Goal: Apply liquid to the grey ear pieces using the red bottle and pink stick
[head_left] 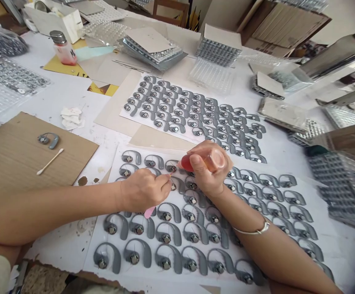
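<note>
My right hand (211, 173) is wrapped round a small squeeze bottle (206, 159) of reddish-orange glue-like liquid, tilted with its nozzle to the left. The nozzle tip is at a grey ear-hook earphone part (171, 165) in the upper row of the near sheet. My left hand (146, 188) is closed in a pinch on a thin tool with a pink end (149, 212), which sticks out below the palm. Its kind is mostly hidden, and its fingertips are close to the same ear-hook. Rows of similar grey ear-hooks with round metallic centres lie around both hands.
A second sheet of ear-hooks (180, 106) lies beyond. At left, brown cardboard (12, 163) carries one ear-hook (48, 140) and a cotton swab (50, 161). A metal-capped jar (63, 48) stands behind. Stacked plastic trays (220, 47) and boxes line the back and right.
</note>
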A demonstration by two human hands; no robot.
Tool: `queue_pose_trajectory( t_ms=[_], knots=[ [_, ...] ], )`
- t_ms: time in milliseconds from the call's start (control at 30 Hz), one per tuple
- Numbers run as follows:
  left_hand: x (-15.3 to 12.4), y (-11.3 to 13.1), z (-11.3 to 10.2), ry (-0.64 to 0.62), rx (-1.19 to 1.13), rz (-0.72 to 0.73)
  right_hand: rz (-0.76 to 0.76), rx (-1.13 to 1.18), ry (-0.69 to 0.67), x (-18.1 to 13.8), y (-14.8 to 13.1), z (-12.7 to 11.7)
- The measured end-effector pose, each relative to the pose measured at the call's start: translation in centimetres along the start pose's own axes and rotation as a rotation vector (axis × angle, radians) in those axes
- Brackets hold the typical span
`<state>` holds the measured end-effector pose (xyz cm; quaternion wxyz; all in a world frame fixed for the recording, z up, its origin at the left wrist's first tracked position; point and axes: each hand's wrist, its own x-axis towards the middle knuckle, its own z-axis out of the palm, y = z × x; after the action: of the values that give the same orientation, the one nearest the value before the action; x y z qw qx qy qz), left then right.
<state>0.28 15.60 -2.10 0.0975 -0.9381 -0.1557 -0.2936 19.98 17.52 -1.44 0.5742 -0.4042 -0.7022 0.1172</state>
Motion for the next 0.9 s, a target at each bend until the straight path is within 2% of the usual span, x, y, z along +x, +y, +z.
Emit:
queue_pose_trajectory(
  t_ms=[267, 600, 700, 900],
  knots=[
    [0.1, -0.1, 0.0, 0.013, 0.015, -0.006, -0.099, 0.008, -0.009, 0.3, -0.3, 0.0],
    [0.0, 0.0, 0.0, -0.017, 0.015, -0.015, -0.134, -0.014, -0.01, 0.1, -0.4, 0.1],
    [-0.2, -0.1, 0.0, -0.059, -0.006, -0.021, -0.07, 0.05, 0.055, 0.8, -0.6, 0.1],
    [-0.5, -0.3, 0.2, -0.073, -0.074, -0.035, 0.193, 0.177, 0.205, 4.4, 0.5, -1.1]
  ],
)
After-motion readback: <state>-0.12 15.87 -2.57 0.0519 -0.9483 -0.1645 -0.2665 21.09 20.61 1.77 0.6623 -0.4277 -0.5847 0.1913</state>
